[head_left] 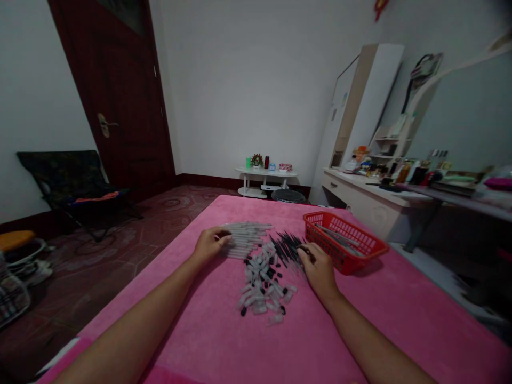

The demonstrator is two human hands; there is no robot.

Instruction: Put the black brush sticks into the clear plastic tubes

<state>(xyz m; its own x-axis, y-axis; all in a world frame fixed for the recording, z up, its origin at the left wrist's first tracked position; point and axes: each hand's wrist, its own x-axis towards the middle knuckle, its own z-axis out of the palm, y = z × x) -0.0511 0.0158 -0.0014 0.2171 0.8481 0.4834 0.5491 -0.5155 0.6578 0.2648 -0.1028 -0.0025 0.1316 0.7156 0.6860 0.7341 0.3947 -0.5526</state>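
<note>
My left hand point(211, 246) is at the left end of a row of clear pen barrels point(246, 239), thumb and fingers closing on a barrel's end. To the right, my right hand point(319, 268) has its fingers curled at a fan of dark pen refills point(287, 246), pinching at their near side; the fingers partly hide what is held. Between and nearer than the hands lies a loose heap of clear pen caps point(260, 274) mixed with small black plugs point(243, 311). All of it rests on a pink cloth point(224, 341).
A red plastic basket point(344, 242) with some thin pale sticks stands right of the refills. Beyond the cloth's far edge are a low white table point(266, 173) and a round dark stool point(288, 196). A cluttered dresser point(372, 194) stands to the right, a folding chair point(76, 178) to the left.
</note>
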